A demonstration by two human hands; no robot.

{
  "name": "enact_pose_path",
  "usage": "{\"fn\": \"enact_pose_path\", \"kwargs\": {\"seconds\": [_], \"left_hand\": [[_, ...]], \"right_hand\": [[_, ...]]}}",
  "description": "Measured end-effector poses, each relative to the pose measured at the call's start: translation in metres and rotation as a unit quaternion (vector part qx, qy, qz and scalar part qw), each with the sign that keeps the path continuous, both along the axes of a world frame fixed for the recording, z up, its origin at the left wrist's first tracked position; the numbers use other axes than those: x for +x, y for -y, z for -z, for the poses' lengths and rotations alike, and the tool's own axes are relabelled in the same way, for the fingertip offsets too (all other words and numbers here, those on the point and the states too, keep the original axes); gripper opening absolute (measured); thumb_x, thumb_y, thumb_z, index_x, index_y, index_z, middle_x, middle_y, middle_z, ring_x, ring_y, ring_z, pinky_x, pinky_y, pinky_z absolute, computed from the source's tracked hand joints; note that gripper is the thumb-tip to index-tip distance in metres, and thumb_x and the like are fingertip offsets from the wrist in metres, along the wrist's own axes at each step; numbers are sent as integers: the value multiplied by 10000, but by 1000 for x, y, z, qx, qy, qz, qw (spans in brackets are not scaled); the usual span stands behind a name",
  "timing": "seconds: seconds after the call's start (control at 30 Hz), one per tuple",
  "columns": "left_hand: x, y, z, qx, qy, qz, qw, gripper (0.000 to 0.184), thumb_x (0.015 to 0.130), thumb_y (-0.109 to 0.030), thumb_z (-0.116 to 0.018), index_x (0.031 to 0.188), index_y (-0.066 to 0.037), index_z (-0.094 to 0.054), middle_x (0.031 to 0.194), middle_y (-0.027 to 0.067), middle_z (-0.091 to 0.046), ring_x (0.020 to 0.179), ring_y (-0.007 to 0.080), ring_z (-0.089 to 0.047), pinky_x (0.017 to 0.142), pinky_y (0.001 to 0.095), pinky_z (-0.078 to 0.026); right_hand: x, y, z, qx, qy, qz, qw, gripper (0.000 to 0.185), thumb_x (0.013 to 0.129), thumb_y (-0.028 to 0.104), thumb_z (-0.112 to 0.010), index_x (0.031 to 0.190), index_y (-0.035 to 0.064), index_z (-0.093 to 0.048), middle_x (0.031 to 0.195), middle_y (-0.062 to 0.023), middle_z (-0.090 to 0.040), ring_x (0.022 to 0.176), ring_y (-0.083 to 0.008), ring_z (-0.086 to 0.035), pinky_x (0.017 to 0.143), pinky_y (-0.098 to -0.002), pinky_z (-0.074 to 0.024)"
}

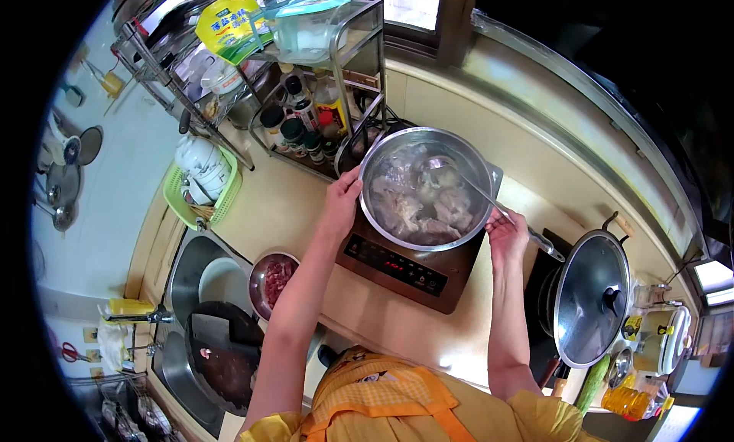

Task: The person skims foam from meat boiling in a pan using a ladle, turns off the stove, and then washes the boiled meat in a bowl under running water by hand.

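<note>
A steel pot sits on a brown induction cooker with red digits lit. Chunks of meat lie in its cloudy water. My left hand grips the pot's left side, thumb near the rim. On the opposite side, my right hand is closed at the pot's edge, its fingers partly hidden. A ladle rests in the pot, its handle slanting out over the rim and passing across my right hand's fingers.
Left are a bowl of red meat, a sink with a cleaver on a dark round board, and a green basket. A bottle rack stands behind; a lidded wok is right.
</note>
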State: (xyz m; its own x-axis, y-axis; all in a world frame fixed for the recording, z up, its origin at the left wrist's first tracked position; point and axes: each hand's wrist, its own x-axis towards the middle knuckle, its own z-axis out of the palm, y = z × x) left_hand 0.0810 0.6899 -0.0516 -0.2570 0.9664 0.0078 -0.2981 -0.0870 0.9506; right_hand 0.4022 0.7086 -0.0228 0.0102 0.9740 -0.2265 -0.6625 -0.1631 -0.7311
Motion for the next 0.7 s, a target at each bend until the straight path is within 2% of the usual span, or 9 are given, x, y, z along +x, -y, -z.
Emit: {"fn": "enact_pose_path", "kwargs": {"seconds": [0.03, 0.13, 0.27, 0.47, 0.57, 0.67, 0.7], "left_hand": [[0, 7, -4, 3, -10, -5, 1000, 340, 894, -5, -441, 1227, 61, -466, 1172, 95, -551, 1059, 161, -524, 940, 282, -401], [3, 35, -31, 10, 74, -7, 997, 347, 895, -7, -435, 1233, 64, -459, 1179, 104, -546, 1070, 165, -519, 947, 280, -396], [-12, 83, -34, 52, 30, -65, 996, 353, 894, -13, -436, 1239, 55, -461, 1180, 97, -542, 1076, 156, -508, 949, 273, -384], [-30, 200, -78, 37, 100, -178, 978, 356, 889, -16, -450, 1240, 39, -477, 1123, 58, -547, 1065, 132, -492, 961, 254, -346], [-46, 270, -83, 24, 35, -260, 965, 366, 898, -16, -447, 1257, 54, -441, 1210, 87, -526, 1084, 147, -509, 943, 269, -398], [-64, 344, -81, 23, -15, -364, 931, 357, 895, -2, -454, 1249, 49, -457, 1200, 73, -531, 1064, 138, -518, 933, 265, -404], [-68, 369, -86, 30, 47, -379, 924, 381, 868, 25, -472, 1248, 44, -470, 1100, 35, -501, 1035, 119, -481, 956, 247, -333]], "right_hand": [[0, 3, 1, -1, 0, -2, 1000, 326, 806, 255, -500, 904, -45, -580, 797, -118, -616, 702, -190, -547, 668, -299, -429], [-9, 19, -16, 17, 8, -11, 1000, 339, 806, 259, -502, 928, -46, -584, 801, -116, -618, 700, -188, -545, 679, -301, -427], [-23, 45, -43, 52, 14, -60, 997, 356, 816, 268, -485, 942, -50, -584, 808, -102, -607, 717, -177, -533, 663, -278, -409], [-69, 92, -72, 58, 13, -166, 984, 405, 830, 261, -475, 1027, -76, -580, 839, -102, -621, 755, -171, -538, 687, -274, -402], [-104, 123, -77, 55, 8, -239, 969, 407, 827, 255, -472, 1035, -80, -572, 836, -105, -616, 758, -171, -536, 685, -275, -406], [-150, 157, -72, 52, -15, -324, 945, 408, 823, 252, -473, 1037, -83, -566, 829, -110, -608, 756, -170, -533, 679, -276, -407], [-168, 173, -72, 61, -7, -338, 939, 410, 823, 252, -476, 1037, -87, -562, 818, -112, -600, 741, -174, -529, 679, -280, -407]]}}
